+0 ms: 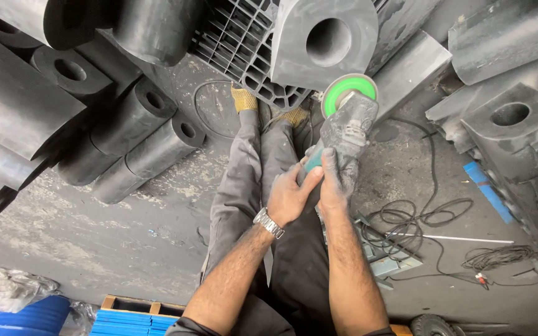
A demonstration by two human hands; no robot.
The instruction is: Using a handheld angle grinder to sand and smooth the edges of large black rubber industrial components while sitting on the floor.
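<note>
I stand looking down my own grey trousers and tan shoes. Both hands hold a dusty grey angle grinder [347, 126] with a green disc [348, 92] at its far end. My right hand [335, 178], grey with dust, wraps the grinder's body from the right. My left hand [289, 195], with a metal wristwatch, grips the grinder's rear end from the left. The disc sits just below a large grey rubber block with a round hole [324, 40], close to its lower edge; contact cannot be told.
Black rubber cylinders with bores [137, 121] are piled at the left. More grey holed blocks [509, 115] stack at the right. A black plastic pallet [239, 43] lies ahead. Cables [415, 218] coil on the concrete floor at the right. Blue crates [129, 323] stand near me.
</note>
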